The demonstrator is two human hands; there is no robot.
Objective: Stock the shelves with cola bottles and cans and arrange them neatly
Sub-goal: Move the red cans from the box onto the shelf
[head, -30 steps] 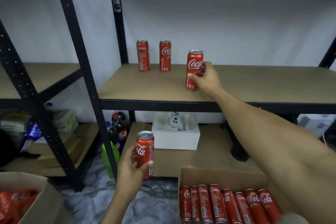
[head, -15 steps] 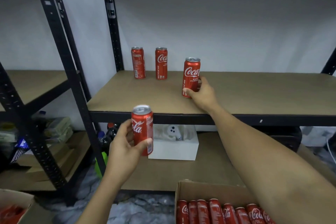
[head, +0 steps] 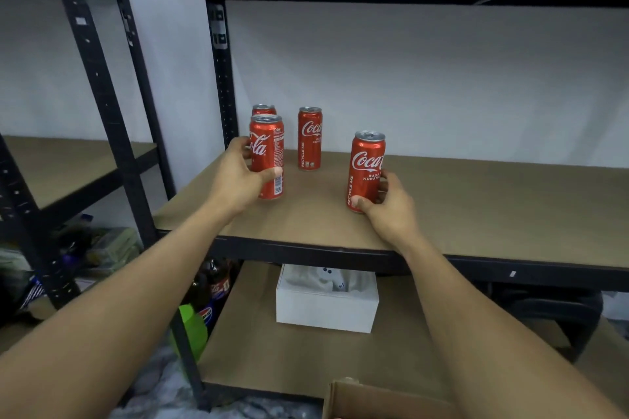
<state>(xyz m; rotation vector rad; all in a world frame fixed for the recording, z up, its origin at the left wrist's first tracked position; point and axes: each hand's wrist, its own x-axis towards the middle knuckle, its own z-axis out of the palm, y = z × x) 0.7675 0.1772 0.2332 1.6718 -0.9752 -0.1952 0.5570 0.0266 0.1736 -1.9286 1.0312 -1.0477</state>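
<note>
Two back cans (head: 309,138) stand near the back left corner of the shelf (head: 476,207), the left hand (head: 238,177) grasps a third can (head: 267,156) before them, and the right hand (head: 384,211) grasps a fourth can (head: 367,170) toward the front edge (most stocking, bottles included, seemingly lies ahead).

Black metal racking (head: 223,78) with brown board shelves (head: 493,207) stands against a white wall (head: 442,78) on a grey marbled floor (head: 160,391).

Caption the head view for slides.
Left hand grips one red metal cola can, right hand a second can, upright on the brown board shelf; two red cans stand behind.
</note>
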